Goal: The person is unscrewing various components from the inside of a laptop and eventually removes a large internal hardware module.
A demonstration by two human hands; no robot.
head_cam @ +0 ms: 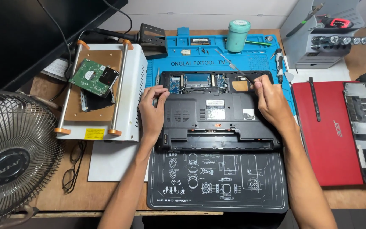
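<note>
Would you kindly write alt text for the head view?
Two bare hands work on an upturned black laptop: the left hand grips its left edge, the right hand pokes a thin metal tool into its open bay. A blue mat lies beneath.

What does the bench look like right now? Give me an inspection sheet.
Surface: wooden table with blue repair mat and black mat.
Job's things: black laptop, underside up, rear bay open; thin metal tool.
Clutter: bare hard drive on white box, eyeglasses, red laptop, teal canister, screwdriver.
Hands: left hand grips laptop's left edge; right hand holds the tool.
Cables: black cable near monitor.
Surroundings: fan, grey tool rack.
</note>
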